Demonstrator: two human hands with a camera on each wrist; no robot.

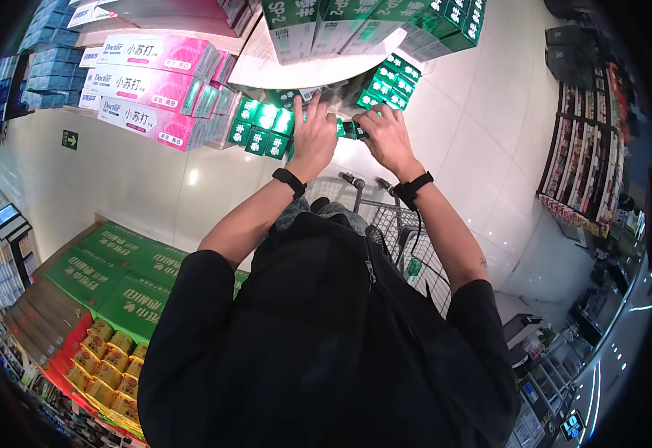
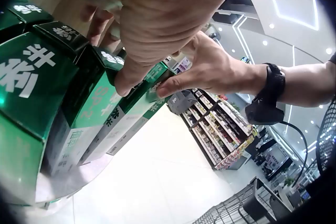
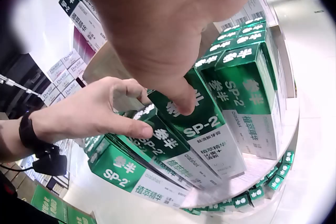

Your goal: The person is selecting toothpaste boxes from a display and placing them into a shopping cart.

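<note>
Right hand (image 3: 157,24) and left hand (image 3: 89,113) each clamp fingers (image 3: 134,128) on leaning green boxes (image 3: 215,140); I'd shift them slowly so none topples.

Both hands raised, close together at the far side.
The left hand (image 1: 314,134) and right hand (image 1: 385,138) sit side by side, fingers curled and thumbs pressing in a pinch. The left forearm (image 1: 255,213) and right forearm (image 1: 449,231) are bare and angle inward.
</note>
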